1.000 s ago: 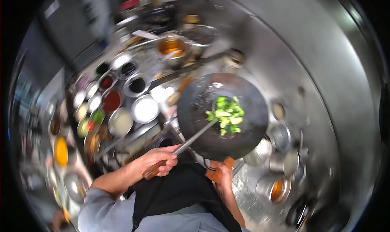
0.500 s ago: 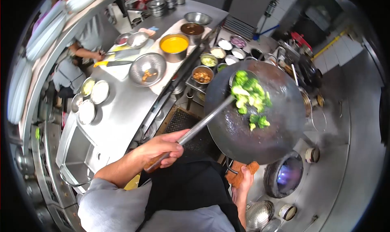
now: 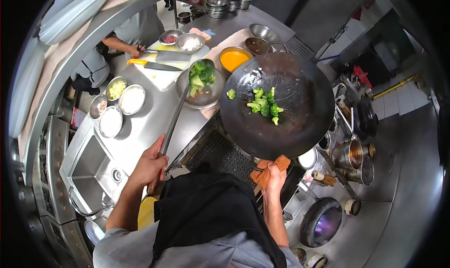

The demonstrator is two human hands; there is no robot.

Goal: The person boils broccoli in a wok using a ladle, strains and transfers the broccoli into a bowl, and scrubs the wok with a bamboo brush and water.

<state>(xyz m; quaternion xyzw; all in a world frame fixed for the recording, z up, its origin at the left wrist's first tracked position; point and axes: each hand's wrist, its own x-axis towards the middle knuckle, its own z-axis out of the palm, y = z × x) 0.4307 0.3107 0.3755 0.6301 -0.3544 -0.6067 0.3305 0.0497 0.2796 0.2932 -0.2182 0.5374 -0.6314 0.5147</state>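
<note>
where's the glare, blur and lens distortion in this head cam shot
Head view: fisheye bending curves the shelf, with corners black; head view: glare whitens part of the steel counter; head view: broccoli in the ladle looks softer than pieces in the wok.

The broccoli [image 3: 201, 75] in the ladle [image 3: 174, 120] is blurred and covers most of the ladle's bowl; together they hide part of the metal bowl [image 3: 214, 94] behind. The left hand [image 3: 151, 161] hides part of the ladle's handle. Under the right hand [image 3: 276, 175], the rag [image 3: 267, 174] covers most of the wok's [image 3: 300, 104] handle. The apron [image 3: 201, 216] cuts across a yellow thing [image 3: 147, 211], too hidden to name. The shelf [image 3: 136, 5] hides the co-worker's head; the shirt [image 3: 126, 249] runs off the lower edge.
</note>
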